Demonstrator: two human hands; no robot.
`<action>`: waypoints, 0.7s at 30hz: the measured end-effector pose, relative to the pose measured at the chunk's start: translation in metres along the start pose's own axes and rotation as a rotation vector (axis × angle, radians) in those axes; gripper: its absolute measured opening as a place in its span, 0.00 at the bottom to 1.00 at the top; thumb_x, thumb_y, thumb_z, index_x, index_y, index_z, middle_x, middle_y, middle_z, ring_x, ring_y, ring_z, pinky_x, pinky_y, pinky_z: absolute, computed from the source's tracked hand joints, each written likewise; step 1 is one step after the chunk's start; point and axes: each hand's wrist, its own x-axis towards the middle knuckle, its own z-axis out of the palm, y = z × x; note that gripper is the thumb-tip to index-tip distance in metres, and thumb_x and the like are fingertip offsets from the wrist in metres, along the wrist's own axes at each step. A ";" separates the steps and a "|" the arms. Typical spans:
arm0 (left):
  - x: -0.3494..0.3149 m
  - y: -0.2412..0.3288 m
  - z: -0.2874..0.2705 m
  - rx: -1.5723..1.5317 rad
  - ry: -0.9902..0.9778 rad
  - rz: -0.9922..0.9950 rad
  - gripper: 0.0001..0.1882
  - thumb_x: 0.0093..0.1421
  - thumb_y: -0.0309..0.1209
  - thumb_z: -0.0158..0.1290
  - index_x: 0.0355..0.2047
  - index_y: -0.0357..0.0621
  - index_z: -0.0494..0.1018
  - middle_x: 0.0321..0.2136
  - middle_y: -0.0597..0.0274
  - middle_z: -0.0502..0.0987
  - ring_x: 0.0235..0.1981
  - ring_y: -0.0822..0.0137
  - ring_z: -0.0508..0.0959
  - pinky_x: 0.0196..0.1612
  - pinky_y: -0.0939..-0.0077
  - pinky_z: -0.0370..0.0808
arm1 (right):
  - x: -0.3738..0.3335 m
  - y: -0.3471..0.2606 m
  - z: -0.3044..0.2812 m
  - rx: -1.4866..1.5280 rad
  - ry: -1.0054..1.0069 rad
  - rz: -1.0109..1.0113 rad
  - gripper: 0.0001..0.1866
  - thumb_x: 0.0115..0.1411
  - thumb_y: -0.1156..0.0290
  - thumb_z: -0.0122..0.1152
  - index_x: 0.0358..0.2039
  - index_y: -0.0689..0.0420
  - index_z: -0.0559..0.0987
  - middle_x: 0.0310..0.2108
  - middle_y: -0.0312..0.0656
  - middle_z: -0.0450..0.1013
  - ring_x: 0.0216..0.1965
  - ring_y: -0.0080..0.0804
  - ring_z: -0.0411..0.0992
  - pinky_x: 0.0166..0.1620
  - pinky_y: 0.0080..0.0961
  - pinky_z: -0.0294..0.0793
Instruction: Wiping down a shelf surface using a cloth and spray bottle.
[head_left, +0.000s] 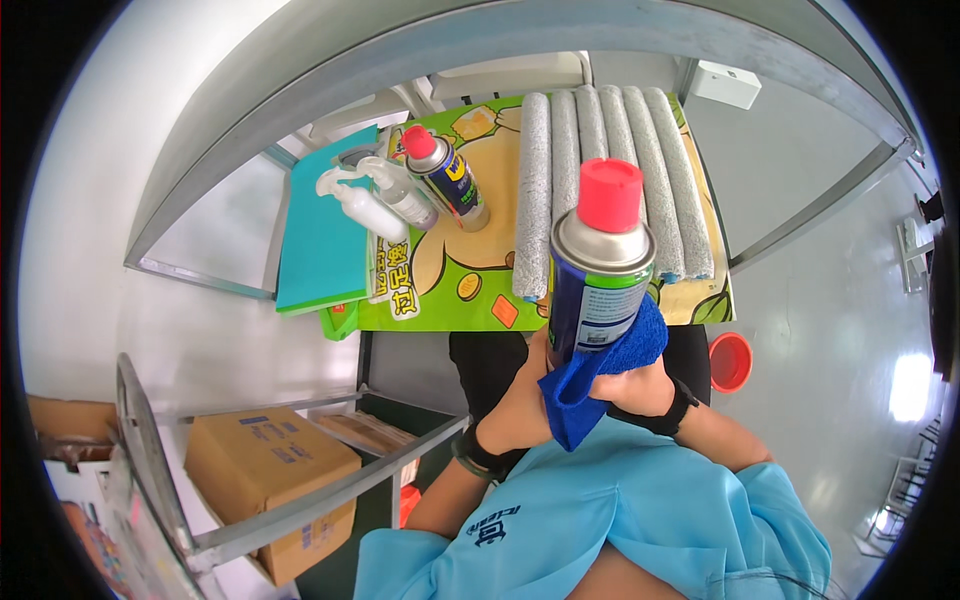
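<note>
Grasping a tall spray can (600,270) from its near side, the left hand (525,405) closes around the lower part of it, its fingertips hidden from view. The right hand (642,388) clutches a blue cloth (575,400), pressing it against the can's lower side – folds of it hang at the can's six o'clock. The can is held up just right of the view's center, its red cap (610,195) pointing toward twelve, its silver shoulder and dark blue body below.

Beyond it lies a table (470,312) with a green and yellow printed cover. Grey speckled rolls (535,190) lie side by side there, running from the can's eleven o'clock round to its one o'clock. At the can's ten o'clock stands a second spray can (455,190), also red-capped; just beside it, farther left, are a clear spray bottle (405,200) and a white pump bottle (375,215). A teal board (325,225) lies past these, along the table's left edge. A red bucket (731,362) sits on the floor at the can's four o'clock, and a cardboard box (275,450) rests at its eight o'clock – well apart from both hands.
</note>
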 end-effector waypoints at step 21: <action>0.003 0.016 0.002 -0.602 0.358 -0.110 0.33 0.49 0.29 0.63 0.54 0.38 0.62 0.47 0.61 0.71 0.48 0.71 0.72 0.53 0.73 0.66 | -0.010 0.017 0.007 0.207 -0.088 0.051 0.39 0.49 0.65 0.68 0.59 0.61 0.59 0.53 0.41 0.63 0.55 0.30 0.62 0.58 0.31 0.59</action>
